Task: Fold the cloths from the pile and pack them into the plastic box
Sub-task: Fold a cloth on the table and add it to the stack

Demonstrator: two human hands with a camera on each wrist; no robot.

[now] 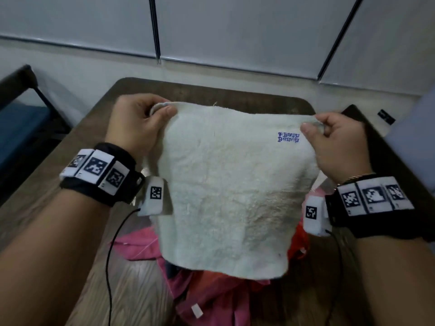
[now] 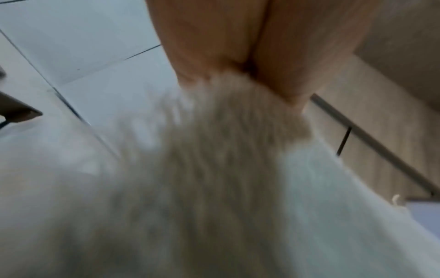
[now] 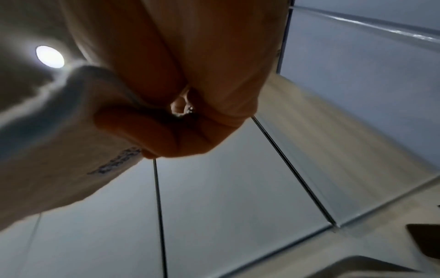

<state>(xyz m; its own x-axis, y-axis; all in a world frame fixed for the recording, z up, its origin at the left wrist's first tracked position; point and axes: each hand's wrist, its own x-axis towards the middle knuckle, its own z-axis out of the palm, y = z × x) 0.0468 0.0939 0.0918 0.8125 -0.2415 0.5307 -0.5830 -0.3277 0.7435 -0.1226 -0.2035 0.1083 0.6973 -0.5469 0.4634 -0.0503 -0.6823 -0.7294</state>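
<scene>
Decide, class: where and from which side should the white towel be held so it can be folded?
Grip the white towel at its two top corners, from the outer sides, as the left hand and right hand do. Its straight top hem lets it hang flat.

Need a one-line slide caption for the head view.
Left hand and right hand pinch the top corners of a cream terry cloth, held spread above a pink and red cloth pile.

Left hand (image 1: 138,123) and right hand (image 1: 339,142) raised apart at equal height, fingers pinched, wrists banded
</scene>
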